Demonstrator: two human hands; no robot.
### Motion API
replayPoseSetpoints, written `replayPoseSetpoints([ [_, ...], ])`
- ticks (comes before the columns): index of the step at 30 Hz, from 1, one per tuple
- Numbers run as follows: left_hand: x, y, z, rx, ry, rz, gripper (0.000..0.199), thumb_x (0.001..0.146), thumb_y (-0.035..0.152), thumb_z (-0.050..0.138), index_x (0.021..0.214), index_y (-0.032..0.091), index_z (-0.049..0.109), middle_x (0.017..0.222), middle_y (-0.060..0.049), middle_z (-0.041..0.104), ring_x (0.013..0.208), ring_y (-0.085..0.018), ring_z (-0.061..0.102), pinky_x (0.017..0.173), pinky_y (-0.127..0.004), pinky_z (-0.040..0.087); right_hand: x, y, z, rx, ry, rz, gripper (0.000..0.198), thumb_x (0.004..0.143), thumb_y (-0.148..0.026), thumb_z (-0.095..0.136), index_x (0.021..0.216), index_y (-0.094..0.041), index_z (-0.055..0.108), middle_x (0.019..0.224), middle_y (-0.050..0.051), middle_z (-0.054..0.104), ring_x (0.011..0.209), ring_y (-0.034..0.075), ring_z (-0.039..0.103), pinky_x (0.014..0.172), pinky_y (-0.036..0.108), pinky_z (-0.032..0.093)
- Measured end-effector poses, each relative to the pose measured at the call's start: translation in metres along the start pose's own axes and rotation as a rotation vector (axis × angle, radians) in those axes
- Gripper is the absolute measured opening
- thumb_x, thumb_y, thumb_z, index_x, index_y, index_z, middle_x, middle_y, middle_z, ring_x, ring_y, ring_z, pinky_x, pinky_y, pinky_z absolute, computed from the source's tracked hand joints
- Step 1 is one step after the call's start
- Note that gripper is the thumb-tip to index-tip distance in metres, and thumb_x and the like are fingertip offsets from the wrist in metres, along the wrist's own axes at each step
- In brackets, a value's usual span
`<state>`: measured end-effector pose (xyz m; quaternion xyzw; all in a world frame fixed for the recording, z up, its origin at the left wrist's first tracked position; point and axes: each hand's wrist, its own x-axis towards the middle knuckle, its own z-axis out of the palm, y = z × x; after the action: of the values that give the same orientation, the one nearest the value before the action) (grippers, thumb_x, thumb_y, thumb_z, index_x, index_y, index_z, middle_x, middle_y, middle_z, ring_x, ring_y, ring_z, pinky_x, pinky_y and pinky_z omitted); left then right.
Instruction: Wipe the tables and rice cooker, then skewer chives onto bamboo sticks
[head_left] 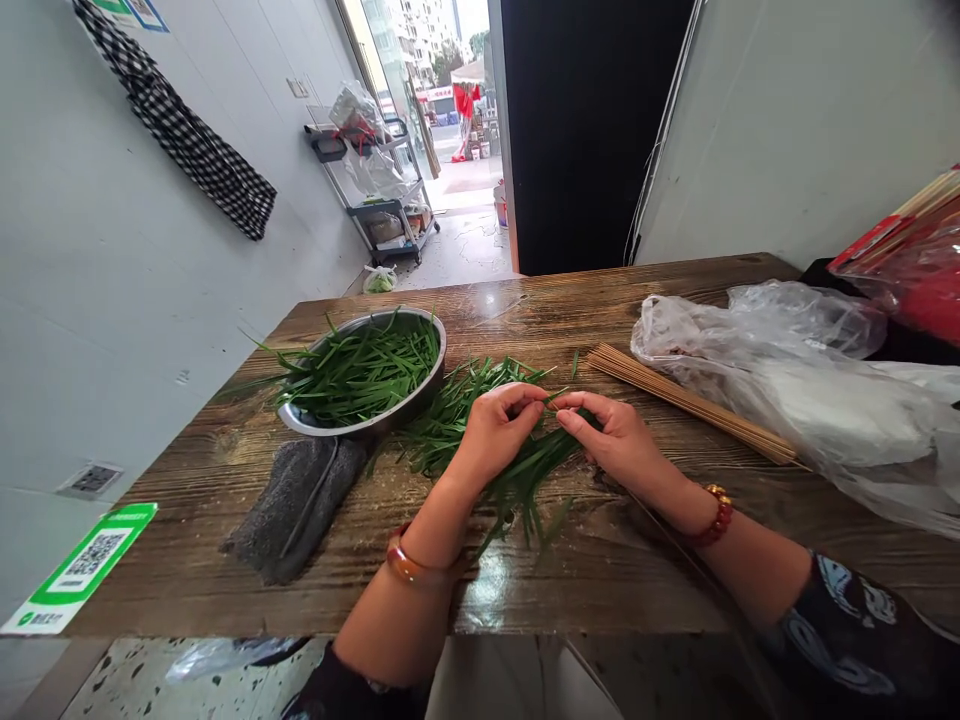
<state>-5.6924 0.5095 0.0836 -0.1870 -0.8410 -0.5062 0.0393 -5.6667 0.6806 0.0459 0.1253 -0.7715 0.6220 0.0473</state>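
My left hand (499, 425) is closed in a pinch on the garlic chives (534, 470), whose long green leaves hang down between my hands. My right hand (611, 435) is closed too, its thumb and forefinger meeting the left fingertips. A thin bamboo skewer (675, 545) runs from under the right palm toward me, below the forearm; its tip is hidden among fingers and leaves. Behind the left hand lies a loose pile of garlic chives (450, 415) on the wooden table (360, 545). A metal bowl (439, 375) heaped with more chives stands to the left.
A bundle of bamboo skewers (690, 400) lies to the right, partly against clear plastic bags (825, 400). A dark grey cloth (300, 510) sits before the bowl. Red packaging (922, 260) holds sticks at the far right. A cart (386, 190) stands beyond the table by the doorway.
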Motion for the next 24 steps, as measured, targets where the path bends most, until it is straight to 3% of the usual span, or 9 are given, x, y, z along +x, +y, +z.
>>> replayPoseSetpoints([
  [14, -0.0013, 0.0019, 0.0012, -0.087, -0.014, -0.089, 0.016, 0.079, 0.028, 0.063, 0.087, 0.016, 0.071, 0.061, 0.004, 0.053, 0.054, -0.008, 0.041, 0.051, -0.021, 0.033, 0.0015, -0.0016, -0.0010, 0.017, 0.033, -0.015, 0.030, 0.086, -0.037, 0.057, 0.103, -0.019, 0.074, 0.085, 0.003, 0.070, 0.064, 0.013, 0.059, 0.051, 0.023, 0.041],
  [24, -0.0001, 0.0006, 0.0029, 0.109, 0.027, 0.087, 0.016, 0.081, 0.022, 0.060, 0.088, 0.017, 0.074, 0.072, 0.000, 0.064, 0.061, -0.010, 0.049, 0.056, -0.022, 0.037, 0.0036, -0.0025, -0.0016, 0.056, 0.048, -0.009, 0.029, 0.086, -0.037, 0.057, 0.100, -0.018, 0.073, 0.083, 0.002, 0.069, 0.064, 0.013, 0.059, 0.055, 0.024, 0.043],
])
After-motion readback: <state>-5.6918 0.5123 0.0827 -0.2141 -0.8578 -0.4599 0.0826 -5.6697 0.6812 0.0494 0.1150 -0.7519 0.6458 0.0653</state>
